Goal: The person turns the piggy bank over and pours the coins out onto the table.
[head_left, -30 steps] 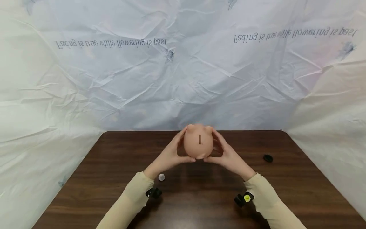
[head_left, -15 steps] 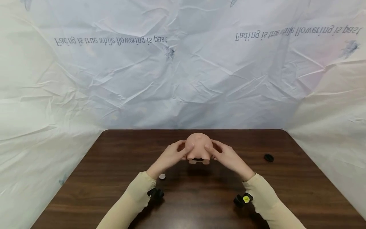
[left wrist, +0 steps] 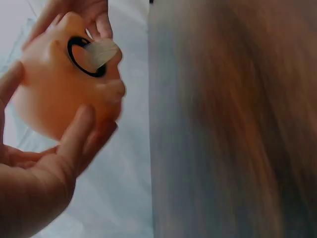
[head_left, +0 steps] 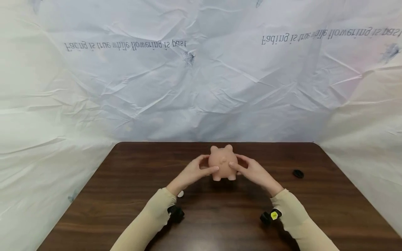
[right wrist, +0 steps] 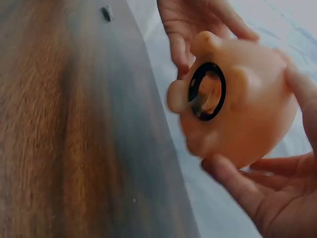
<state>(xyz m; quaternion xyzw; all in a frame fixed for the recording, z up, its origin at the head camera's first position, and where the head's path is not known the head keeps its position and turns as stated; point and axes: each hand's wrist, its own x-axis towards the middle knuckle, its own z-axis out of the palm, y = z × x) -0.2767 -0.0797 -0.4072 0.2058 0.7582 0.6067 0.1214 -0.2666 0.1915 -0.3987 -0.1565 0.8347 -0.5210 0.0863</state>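
Piggy bank [head_left: 223,172], just below frame centre, was pinched by left hand [head_left: 191,172] and right hand [head_left: 255,171]. Judged light, stiff, possibly slippery; its round sides seemed the best hold.

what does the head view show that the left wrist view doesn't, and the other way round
Only the head view: the small whitish disc beside the left wrist, the pale sleeves and the lettering on the sheet behind.

Only the left wrist view: the black ring on the pink pig, with a pale, see-through piece at it; I can't tell what that piece is.

Both: the pig held between the left hand and the right hand, and part of the brown table.
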